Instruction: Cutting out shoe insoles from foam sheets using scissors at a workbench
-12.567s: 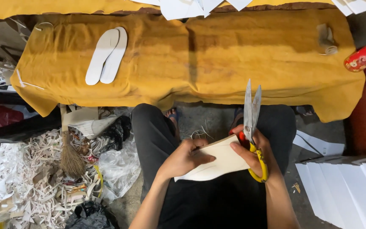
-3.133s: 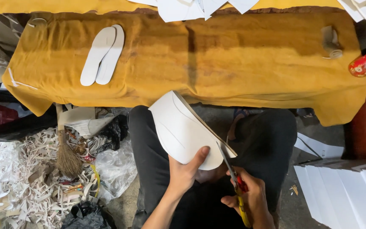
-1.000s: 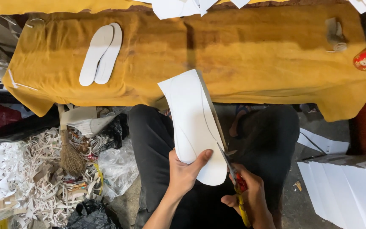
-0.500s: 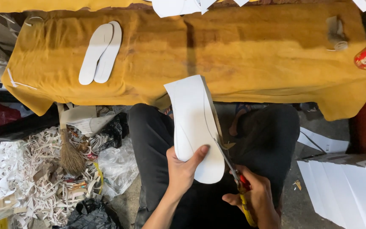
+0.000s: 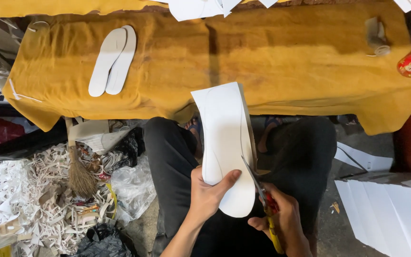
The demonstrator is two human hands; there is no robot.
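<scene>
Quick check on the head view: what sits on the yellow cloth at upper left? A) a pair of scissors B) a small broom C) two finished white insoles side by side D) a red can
C: two white insoles lie side by side on the yellow cloth; the scissors are in the right hand, cutting the white sheet held by the left hand.

White sheet (image 5: 227, 143) in left hand (image 5: 208, 197): matt, smooth, foam-like board. Scissors (image 5: 262, 200) in right hand (image 5: 284, 223): dull metal blades, glossy red-yellow plastic grips. At 12 o'clock, cloth (image 5: 281, 62): mustard, suede-like, creased. At 9 o'clock, scrap pile (image 5: 24, 200): white, matt; broom (image 5: 78, 173): straw, rough.
</scene>
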